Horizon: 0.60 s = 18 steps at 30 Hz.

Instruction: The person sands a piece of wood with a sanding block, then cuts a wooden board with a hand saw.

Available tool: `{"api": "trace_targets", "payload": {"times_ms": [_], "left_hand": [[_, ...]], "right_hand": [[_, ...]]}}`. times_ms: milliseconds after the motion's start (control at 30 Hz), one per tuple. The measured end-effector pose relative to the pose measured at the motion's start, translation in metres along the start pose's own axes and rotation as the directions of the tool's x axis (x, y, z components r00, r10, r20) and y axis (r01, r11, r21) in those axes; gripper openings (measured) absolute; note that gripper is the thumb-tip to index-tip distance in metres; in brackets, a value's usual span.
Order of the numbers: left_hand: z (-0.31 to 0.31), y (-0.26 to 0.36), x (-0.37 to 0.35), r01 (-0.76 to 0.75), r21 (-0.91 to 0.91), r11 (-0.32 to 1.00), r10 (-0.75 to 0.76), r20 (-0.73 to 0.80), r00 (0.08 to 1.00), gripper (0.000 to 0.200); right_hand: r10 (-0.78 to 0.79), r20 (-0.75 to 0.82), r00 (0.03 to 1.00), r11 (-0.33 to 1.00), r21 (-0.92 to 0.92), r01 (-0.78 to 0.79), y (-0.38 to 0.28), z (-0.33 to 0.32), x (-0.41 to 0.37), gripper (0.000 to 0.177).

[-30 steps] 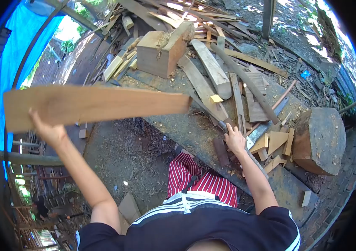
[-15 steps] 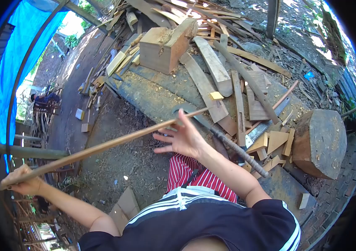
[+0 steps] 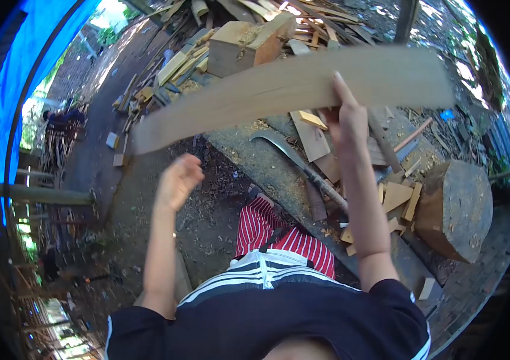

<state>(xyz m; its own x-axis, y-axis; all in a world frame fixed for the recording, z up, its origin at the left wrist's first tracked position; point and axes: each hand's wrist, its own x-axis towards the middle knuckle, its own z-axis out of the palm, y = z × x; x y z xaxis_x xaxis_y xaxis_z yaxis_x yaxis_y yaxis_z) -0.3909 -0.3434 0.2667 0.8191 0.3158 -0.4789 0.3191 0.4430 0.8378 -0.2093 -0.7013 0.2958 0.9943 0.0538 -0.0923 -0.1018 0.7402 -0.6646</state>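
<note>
A flat wooden board [image 3: 249, 93] spans the upper middle of the view, its broad face toward me and its edges slightly blurred. My right hand [image 3: 348, 117] grips it right of its middle, thumb on the near face, other fingers mostly hidden behind. Below the board's left end, my left hand [image 3: 180, 180] is apart from it and empty, fingers loosely bent. A long-handled knife with a curved blade [image 3: 280, 144] lies on the low bench [image 3: 237, 150] below the board, its handle partly behind my right forearm.
A large wood block [image 3: 225, 54] stands at the bench's far end, a rounded stump [image 3: 453, 210] at right. Offcuts [image 3: 397, 195] and a saw [image 3: 408, 150] lie between. Scrap wood is heaped behind. A blue tarp [image 3: 33, 72] hangs at left.
The board has turned from edge-on to broad face toward me and moved up and right. My left hand has let go of its end and come inward; my right hand now grips it.
</note>
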Motion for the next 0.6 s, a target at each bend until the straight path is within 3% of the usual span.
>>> {"api": "trace_targets", "payload": {"times_ms": [33,67,100,133,200,267,300,333,367,433,500,533,567,600], "left_hand": [[0.016,-0.013,-0.007,0.017,0.238,0.971,-0.029,0.046,0.999,0.04],[0.042,-0.012,-0.006,0.034,0.239,0.97,-0.051,0.065,0.997,0.04],[0.074,-0.001,-0.006,-0.362,0.407,0.839,0.313,0.185,0.932,0.049],[0.101,0.013,-0.007,-0.683,0.499,0.533,0.601,0.345,0.721,0.059],[0.146,0.05,-0.003,-0.757,0.574,0.312,0.707,0.392,0.589,0.074],[0.166,0.07,0.023,-0.821,0.377,0.43,0.568,0.594,0.57,0.065],[0.165,0.076,0.03,-0.819,0.377,0.432,0.558,0.602,0.571,0.065],[0.158,0.086,0.038,-0.741,0.478,0.471,0.48,0.566,0.67,0.056],[0.151,0.093,0.045,-0.648,0.575,0.499,0.393,0.517,0.761,0.048],[0.138,0.098,0.05,-0.757,0.368,0.54,0.574,0.496,0.651,0.028],[0.103,0.117,0.055,-0.767,0.25,0.591,0.669,0.38,0.639,0.024],[0.09,0.129,0.051,-0.794,0.223,0.566,0.722,0.33,0.608,0.024],[0.079,0.135,0.045,-0.82,0.198,0.537,0.774,0.271,0.572,0.025],[0.07,0.135,0.039,-0.821,0.203,0.534,0.778,0.261,0.571,0.025]], "right_hand": [[-0.08,0.016,0.997,0.986,-0.145,0.081,-0.01,0.004,0.003,0.042],[-0.191,-0.005,0.982,0.956,-0.228,0.185,-0.011,0.01,0.01,0.037],[-0.265,0.182,0.947,0.875,-0.366,0.316,-0.015,0.01,0.022,0.034],[-0.288,0.381,0.878,0.766,-0.459,0.45,-0.017,0.012,0.03,0.032],[-0.215,0.582,0.784,0.723,-0.445,0.528,-0.018,0.042,0.027,0.03],[-0.143,0.764,0.629,0.717,-0.358,0.599,-0.008,0.072,0.027,0.033],[-0.118,0.816,0.566,0.665,-0.359,0.655,-0.002,0.086,0.028,0.039],[-0.088,0.858,0.506,0.606,-0.357,0.71,0.003,0.097,0.031,0.045],[-0.092,0.847,0.523,0.602,-0.371,0.707,0.008,0.104,0.034,0.045],[-0.181,0.886,0.428,0.728,-0.171,0.664,0.014,0.111,0.045,0.063],[-0.252,0.829,0.5,0.481,-0.341,0.808,0.04,0.076,0.063,0.07],[0.024,0.767,0.642,0.44,-0.584,0.682,0.048,0.049,0.065,0.062],[0.16,0.729,0.666,0.324,-0.676,0.662,0.083,0.007,0.078,0.052],[0.344,0.519,0.783,0.106,-0.85,0.516,0.104,-0.034,0.061,0.045]]}}
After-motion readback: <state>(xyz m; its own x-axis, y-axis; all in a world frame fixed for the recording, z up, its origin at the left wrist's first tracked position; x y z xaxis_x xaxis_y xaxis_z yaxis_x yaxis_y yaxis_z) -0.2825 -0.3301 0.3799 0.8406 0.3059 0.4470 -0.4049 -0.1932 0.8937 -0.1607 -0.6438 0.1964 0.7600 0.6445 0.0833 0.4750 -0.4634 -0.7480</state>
